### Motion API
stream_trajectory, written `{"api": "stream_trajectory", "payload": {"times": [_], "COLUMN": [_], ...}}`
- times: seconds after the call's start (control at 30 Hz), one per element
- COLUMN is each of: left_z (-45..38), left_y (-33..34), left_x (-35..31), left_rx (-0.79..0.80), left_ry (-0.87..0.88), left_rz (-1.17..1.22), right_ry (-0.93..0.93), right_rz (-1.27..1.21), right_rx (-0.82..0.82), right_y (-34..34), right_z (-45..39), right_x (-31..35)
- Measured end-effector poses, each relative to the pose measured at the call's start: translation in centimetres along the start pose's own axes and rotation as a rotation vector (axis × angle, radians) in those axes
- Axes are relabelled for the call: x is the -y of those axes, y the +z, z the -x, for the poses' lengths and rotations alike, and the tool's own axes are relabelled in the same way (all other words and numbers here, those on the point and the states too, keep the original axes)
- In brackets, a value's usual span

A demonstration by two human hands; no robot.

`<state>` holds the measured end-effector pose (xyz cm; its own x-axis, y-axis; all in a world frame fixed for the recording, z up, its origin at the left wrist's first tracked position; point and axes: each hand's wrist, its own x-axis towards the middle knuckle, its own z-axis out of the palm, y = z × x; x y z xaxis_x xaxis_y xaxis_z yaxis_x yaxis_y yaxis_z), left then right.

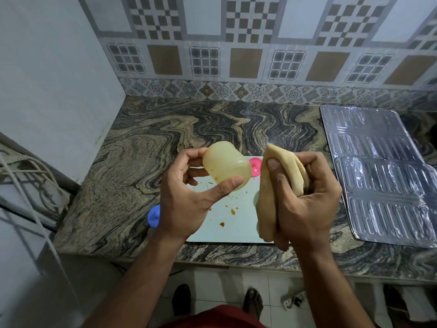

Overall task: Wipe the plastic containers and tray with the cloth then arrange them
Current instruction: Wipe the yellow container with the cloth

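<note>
My left hand [186, 200] holds a cloudy yellowish plastic container [224, 164] on its side, fingers behind it and thumb under its mouth end. My right hand [305, 197] grips a bunched tan cloth [274, 185] just right of the container, apart from it. Below both hands lies a white tray [236, 223] with brown smears and crumbs. A pink lid [255, 170] lies at the tray's far edge, partly hidden by the container. A blue lid [154, 216] shows on the counter left of the tray, half hidden by my left wrist.
The marbled stone counter [142, 162] ends at a white wall on the left and a tiled wall behind. A foil sheet [378, 174] covers the counter's right part. Cables [30, 171] hang at the far left. The front edge runs just below the tray.
</note>
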<state>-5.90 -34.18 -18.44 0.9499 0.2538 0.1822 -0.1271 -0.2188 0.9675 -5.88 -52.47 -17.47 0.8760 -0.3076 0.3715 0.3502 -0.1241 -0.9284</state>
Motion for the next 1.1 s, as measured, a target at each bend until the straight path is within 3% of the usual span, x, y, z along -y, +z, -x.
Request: {"api": "stream_trajectory", "payload": {"times": [0.27, 0.43, 0.6, 0.8, 0.93, 1.1], "left_z": [0.2, 0.1, 0.3, 0.6, 1.0, 0.8], "left_y": [-0.1, -0.1, -0.3, -0.2, 0.5, 0.8], "left_x": [-0.2, -0.7, -1.4, -0.5, 0.1, -0.5], "left_rx": [0.065, 0.116, 0.099, 0.086, 0.028, 0.085], "left_ry": [0.187, 0.358, 0.476, 0.383, 0.237, 0.252], "left_rz": [-0.156, -0.208, -0.255, -0.162, 0.078, 0.296], "right_ry": [-0.022, -0.128, -0.07, 0.01, 0.006, -0.057], "right_rz": [0.003, 0.15, 0.134, 0.073, -0.009, -0.017], "right_rx": [0.082, 0.193, 0.134, 0.112, 0.048, 0.024], "right_y": [-0.4, 0.0, 1.0, 1.3, 0.2, 0.6], "right_z": [0.0, 0.1, -1.2, -2.3, -1.0, 2.3], "right_x": [1.1, 1.5, 1.9, 1.4, 1.2, 1.3]}}
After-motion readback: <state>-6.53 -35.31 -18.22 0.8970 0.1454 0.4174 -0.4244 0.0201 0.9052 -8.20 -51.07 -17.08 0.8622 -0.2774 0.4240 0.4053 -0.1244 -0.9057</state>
